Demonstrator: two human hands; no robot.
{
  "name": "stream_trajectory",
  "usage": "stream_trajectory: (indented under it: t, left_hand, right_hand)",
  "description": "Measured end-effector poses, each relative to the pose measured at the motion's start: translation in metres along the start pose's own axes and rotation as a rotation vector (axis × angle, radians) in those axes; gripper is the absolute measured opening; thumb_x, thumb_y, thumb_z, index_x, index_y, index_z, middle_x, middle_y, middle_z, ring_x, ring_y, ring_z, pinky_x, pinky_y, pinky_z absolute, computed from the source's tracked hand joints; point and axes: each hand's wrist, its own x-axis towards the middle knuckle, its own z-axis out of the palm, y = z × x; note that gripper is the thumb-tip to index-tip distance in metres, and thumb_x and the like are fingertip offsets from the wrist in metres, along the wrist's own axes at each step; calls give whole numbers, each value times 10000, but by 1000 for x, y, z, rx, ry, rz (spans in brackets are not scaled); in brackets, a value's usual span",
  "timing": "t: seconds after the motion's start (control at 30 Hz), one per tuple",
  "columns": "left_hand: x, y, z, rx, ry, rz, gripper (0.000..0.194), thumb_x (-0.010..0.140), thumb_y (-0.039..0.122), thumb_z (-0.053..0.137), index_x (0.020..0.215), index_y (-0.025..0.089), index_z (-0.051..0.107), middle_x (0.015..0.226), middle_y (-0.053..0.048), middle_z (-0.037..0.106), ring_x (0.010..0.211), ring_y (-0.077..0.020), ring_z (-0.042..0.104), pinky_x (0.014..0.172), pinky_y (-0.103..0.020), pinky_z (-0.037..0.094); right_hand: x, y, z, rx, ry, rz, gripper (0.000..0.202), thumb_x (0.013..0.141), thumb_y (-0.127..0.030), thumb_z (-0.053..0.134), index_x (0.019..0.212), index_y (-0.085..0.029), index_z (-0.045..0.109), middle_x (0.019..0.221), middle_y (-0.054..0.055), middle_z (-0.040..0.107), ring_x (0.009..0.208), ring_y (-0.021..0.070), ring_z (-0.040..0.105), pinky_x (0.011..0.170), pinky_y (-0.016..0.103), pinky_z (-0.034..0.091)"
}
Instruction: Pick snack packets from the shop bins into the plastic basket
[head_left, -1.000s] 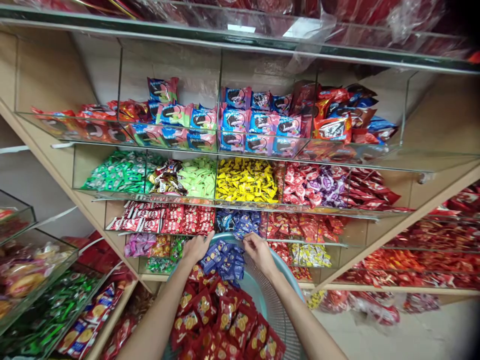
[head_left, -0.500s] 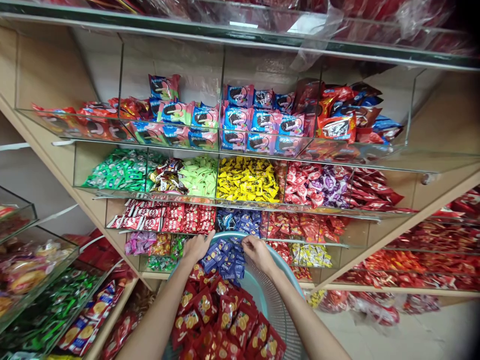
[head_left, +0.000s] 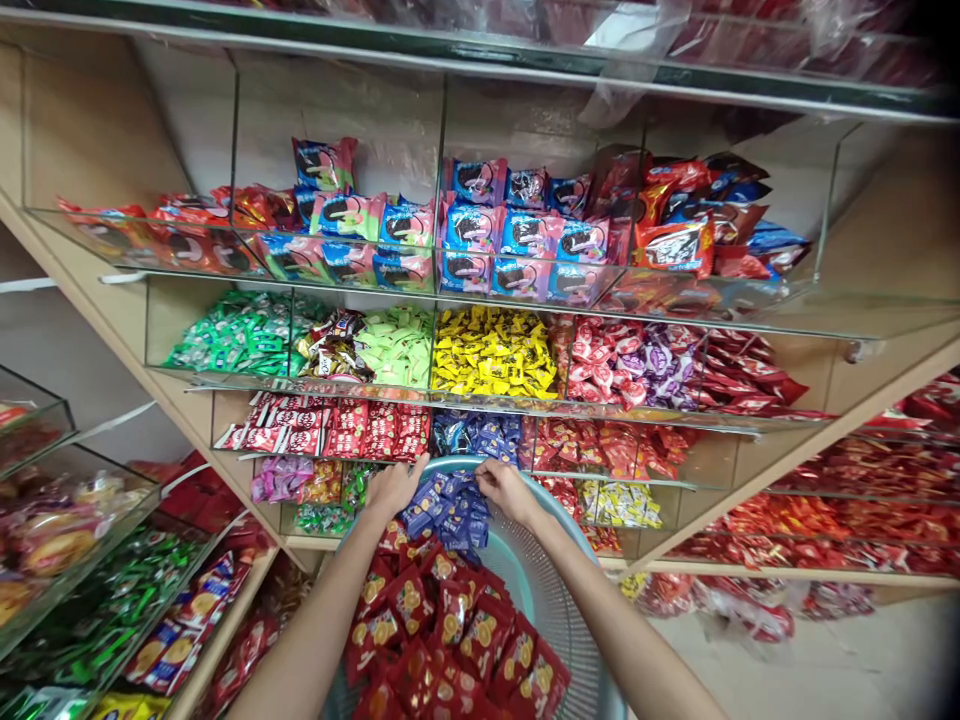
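A round light-blue plastic basket (head_left: 566, 590) is in front of me, its far rim near the lower shelves. Red packets with orange-slice pictures (head_left: 457, 640) fill its near part, and small blue candy packets (head_left: 450, 510) lie in a pile at its far side. My left hand (head_left: 396, 486) is closed at the far-left rim, beside the blue pile; some of its fingers are hidden. At the right edge of that pile, my right hand (head_left: 506, 488) is closed in a pinch on a blue candy packet, close to the rim.
Glass-fronted shelves hold yellow candies (head_left: 495, 352), green packets (head_left: 236, 335), pink-and-blue cookie packs (head_left: 472, 230) and more blue packets (head_left: 480, 432). Slanted wooden panels (head_left: 810, 455) frame the shelves. Other glass bins (head_left: 97, 600) stand at the left, and bagged sweets (head_left: 742, 608) lie low at the right.
Both hands have shifted slightly up and to the left in the view. The right hand stays pinched by the blue packets, and the piles look much the same.
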Motion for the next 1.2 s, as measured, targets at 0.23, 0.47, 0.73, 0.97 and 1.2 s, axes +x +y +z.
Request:
stream_trajectory:
  t: [0.23, 0.47, 0.73, 0.97, 1.2]
  left_hand:
    - [-2, 2, -1, 9, 2, -5, 819, 680, 717, 46, 836, 158, 624, 850, -154, 622, 801, -303, 568, 701, -416, 392]
    - [-3, 2, -2, 0, -8, -12, 850, 671, 722, 28, 866, 147, 622, 866, -157, 615, 808, -303, 561, 712, -415, 385]
    - [-6, 6, -7, 17, -6, -17, 869, 675, 715, 4, 865, 136, 624, 864, -161, 612, 817, -305, 559, 707, -404, 388]
    - [-6, 5, -6, -7, -11, -15, 854, 675, 718, 11, 821, 143, 625, 855, -150, 616, 788, -292, 568, 699, -401, 393]
    - [-3, 0, -2, 15, 17, 23, 792, 713, 680, 45, 820, 149, 624, 847, -150, 618, 797, -292, 565, 697, -397, 396]
  right_hand:
    - [-2, 3, 8, 12, -13, -20, 166, 758, -193, 411, 873, -153, 524, 747, 15, 545, 615, 96, 473, 596, 206, 375]
    - [-4, 5, 7, 58, 5, 23, 180, 759, -185, 412, 911, -149, 501, 749, 14, 548, 621, 95, 487, 595, 202, 395]
    - [-2, -1, 12, 11, -24, 0, 196, 760, -173, 425, 929, -164, 525, 836, 38, 574, 721, 119, 519, 682, 237, 405]
    - [14, 1, -16, -103, 131, 19, 198, 799, -228, 367, 879, -164, 538, 768, 29, 574, 671, 113, 517, 637, 222, 386]
    - [46, 45, -23, -330, 226, 352, 167, 711, -200, 484, 857, -170, 562, 753, 62, 603, 665, 139, 545, 584, 225, 357]
